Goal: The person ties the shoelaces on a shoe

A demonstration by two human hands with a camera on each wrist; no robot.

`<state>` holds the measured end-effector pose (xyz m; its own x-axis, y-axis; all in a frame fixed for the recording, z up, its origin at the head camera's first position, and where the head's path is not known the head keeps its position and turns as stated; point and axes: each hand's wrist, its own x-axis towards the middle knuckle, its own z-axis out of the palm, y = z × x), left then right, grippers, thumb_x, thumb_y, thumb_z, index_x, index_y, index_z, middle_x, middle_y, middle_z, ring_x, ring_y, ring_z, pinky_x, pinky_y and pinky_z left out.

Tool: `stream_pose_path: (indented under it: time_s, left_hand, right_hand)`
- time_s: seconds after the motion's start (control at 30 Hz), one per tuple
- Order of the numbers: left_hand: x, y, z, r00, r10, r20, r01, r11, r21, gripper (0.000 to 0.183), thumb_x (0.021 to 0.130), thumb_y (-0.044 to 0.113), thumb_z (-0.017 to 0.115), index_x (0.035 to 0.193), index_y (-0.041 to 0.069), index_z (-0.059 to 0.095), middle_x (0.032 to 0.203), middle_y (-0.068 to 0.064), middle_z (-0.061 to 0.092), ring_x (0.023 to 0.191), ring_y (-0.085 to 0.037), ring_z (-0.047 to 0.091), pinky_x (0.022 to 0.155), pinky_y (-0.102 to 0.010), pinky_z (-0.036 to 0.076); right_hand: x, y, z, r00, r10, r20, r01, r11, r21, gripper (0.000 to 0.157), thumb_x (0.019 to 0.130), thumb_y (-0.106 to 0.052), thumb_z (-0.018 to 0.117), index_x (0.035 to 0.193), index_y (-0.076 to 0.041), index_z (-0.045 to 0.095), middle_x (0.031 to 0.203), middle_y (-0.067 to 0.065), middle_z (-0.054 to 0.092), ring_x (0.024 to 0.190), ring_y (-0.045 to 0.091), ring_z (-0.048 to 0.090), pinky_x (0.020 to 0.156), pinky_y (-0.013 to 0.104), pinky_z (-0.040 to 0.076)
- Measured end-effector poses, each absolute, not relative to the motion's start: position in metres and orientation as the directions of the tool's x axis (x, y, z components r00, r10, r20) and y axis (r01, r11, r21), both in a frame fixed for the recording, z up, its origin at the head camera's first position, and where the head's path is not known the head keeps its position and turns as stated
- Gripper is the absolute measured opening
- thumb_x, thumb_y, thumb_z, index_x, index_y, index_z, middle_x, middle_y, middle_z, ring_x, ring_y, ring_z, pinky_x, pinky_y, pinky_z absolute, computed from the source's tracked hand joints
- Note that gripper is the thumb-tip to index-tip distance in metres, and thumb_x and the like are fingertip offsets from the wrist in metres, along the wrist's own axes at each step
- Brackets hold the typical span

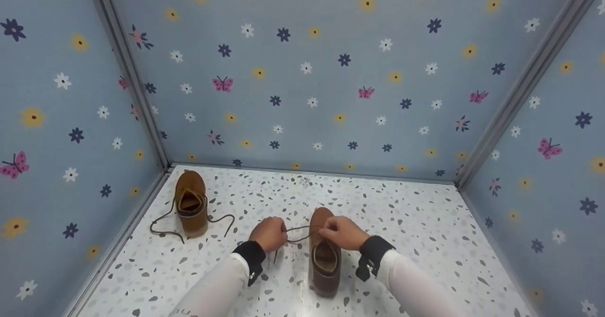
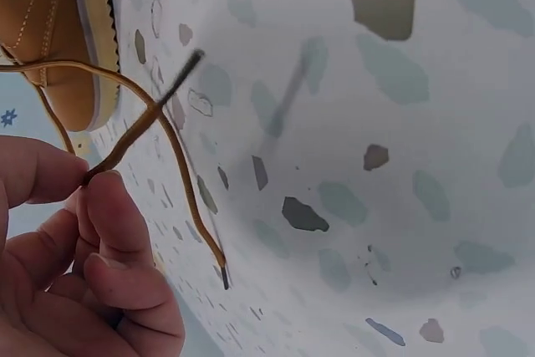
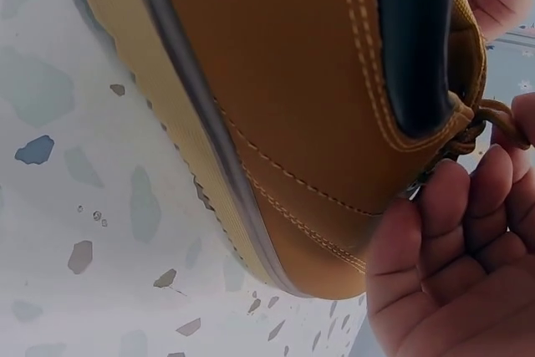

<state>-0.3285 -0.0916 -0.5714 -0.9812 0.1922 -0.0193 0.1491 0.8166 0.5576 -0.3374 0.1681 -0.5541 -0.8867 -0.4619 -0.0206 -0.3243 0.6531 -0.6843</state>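
Head view: a shoe (image 1: 326, 260) stands upright between the left hand (image 1: 269, 234) and right hand (image 1: 345, 233), well right of a second shoe (image 1: 193, 222).
The shoe looks fairly light, its sole stiff and its upper firm but giving; nothing seems fragile, and the heel or collar would probably offer the surest hold. The lace (image 2: 127, 141) looks thin and limp, likely to slide unless pinched near its tip or close to the throat. The left hand's fingers pinch one end, its tip poking out, while another tip hangs just beside. The right hand's fingers are curled at the throat and appear to pinch the lace there. The shoe's toe points toward the far wall (image 1: 293, 85), its long axis running roughly fore and aft.
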Motion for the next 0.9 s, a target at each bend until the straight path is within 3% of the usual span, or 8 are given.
stream_pose_path:
  time_s: [0.27, 0.47, 0.63, 0.73, 0.9]
  left_hand:
    - [-0.322, -0.093, -0.561, -0.969, 0.244, 0.035, 0.213, 0.762, 0.611, 0.013, 0.09, 0.006, 0.064, 0.078, 0.012, 0.064, 0.072, 0.001, 0.064, 0.061, -0.014, 0.054, 0.057, -0.03, 0.042]
    - [-0.32, -0.094, -0.552, -0.963, 0.263, 0.064, 0.241, 0.726, 0.644, 0.026, 0.097, 0.013, 0.064, 0.072, 0.015, 0.057, 0.066, 0.005, 0.051, 0.059, -0.012, 0.047, 0.058, -0.029, 0.037]
    - [-0.32, -0.093, -0.546, -0.962, 0.269, 0.04, 0.218, 0.674, 0.706, 0.037, 0.096, 0.016, 0.065, 0.063, 0.02, 0.049, 0.059, 0.008, 0.044, 0.055, -0.011, 0.041, 0.056, -0.027, 0.034]
    - [-0.319, -0.093, -0.542, -0.96, 0.279, 0.009, 0.191, 0.634, 0.749, 0.035, 0.096, 0.018, 0.067, 0.063, 0.019, 0.055, 0.06, 0.008, 0.051, 0.055, -0.01, 0.045, 0.055, -0.026, 0.036]
    - [-0.316, -0.092, -0.534, -0.949, 0.314, -0.022, 0.169, 0.566, 0.807, 0.025, 0.096, 0.02, 0.068, 0.075, 0.006, 0.072, 0.073, -0.008, 0.073, 0.057, -0.009, 0.055, 0.056, -0.024, 0.043]
  right_hand:
    - [-0.339, 0.171, -0.553, -0.897, -0.441, -0.011, -0.312, 0.652, -0.691, 0.022, 0.104, -0.02, 0.059, 0.084, -0.012, 0.065, 0.078, -0.006, 0.053, 0.069, 0.01, 0.05, 0.066, 0.028, 0.044]
    - [-0.341, 0.172, -0.551, -0.907, -0.421, -0.009, -0.302, 0.665, -0.683, 0.018, 0.101, -0.016, 0.059, 0.086, -0.011, 0.068, 0.08, -0.005, 0.057, 0.071, 0.011, 0.053, 0.067, 0.03, 0.045]
    - [-0.343, 0.173, -0.55, -0.914, -0.406, -0.013, -0.292, 0.68, -0.673, 0.017, 0.101, -0.017, 0.061, 0.086, -0.011, 0.068, 0.081, -0.004, 0.058, 0.072, 0.012, 0.054, 0.068, 0.031, 0.046]
    - [-0.343, 0.174, -0.549, -0.916, -0.4, -0.03, -0.278, 0.686, -0.672, 0.02, 0.103, -0.02, 0.061, 0.085, -0.012, 0.066, 0.08, -0.004, 0.056, 0.07, 0.012, 0.052, 0.068, 0.032, 0.045]
    - [-0.344, 0.174, -0.55, -0.916, -0.4, -0.037, -0.273, 0.686, -0.674, 0.024, 0.104, -0.024, 0.062, 0.083, -0.014, 0.065, 0.078, -0.005, 0.054, 0.069, 0.012, 0.051, 0.067, 0.031, 0.044]
